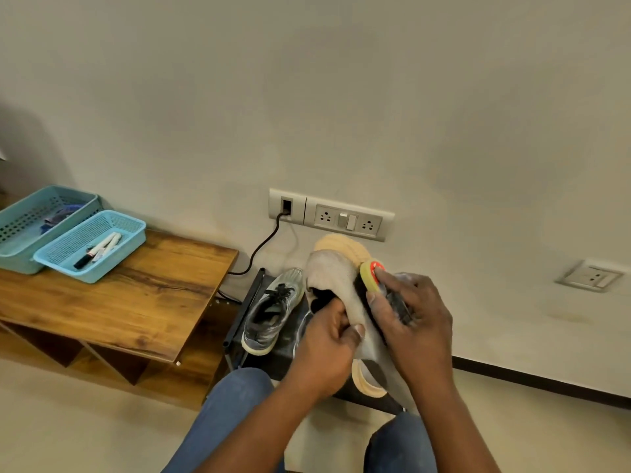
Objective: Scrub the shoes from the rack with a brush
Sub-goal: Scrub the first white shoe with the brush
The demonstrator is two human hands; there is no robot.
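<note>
at the far left, we are seeing two turquoise baskets [90, 245] sitting on a wooden worktop [136, 295]; the nearer basket is holding a few markers [99, 250]. moving right, a low dark shoe rack [269, 361] is standing against the wall, below a socket panel [331, 215] with a black cable [263, 247] plugged in. a grey lace-up sneaker [271, 310] is resting on the rack, apparently waiting its turn.

just right of it, we are holding a beige shoe [336, 278] up above the rack, toe pointing away from us. our left hand [327, 346] is grasping it at the opening, thumb pinching the side of the upper. our right hand [413, 319] is wrapped around a brush [370, 279] with a yellow and red end, its bristle side lying against the shoe's right flank. a second pale-soled shoe [367, 378] is lying on the rack beneath our hands, mostly hidden.

to do this step well, we are probably best keeping the left hand firm so the soft upper is not folding under pressure, and brushing in short strokes along the side from toe towards heel. turning the shoe a little at a time should be bringing fresh fabric under the bristles. we are judging the task as partly done, with the grey sneaker untouched.
</note>
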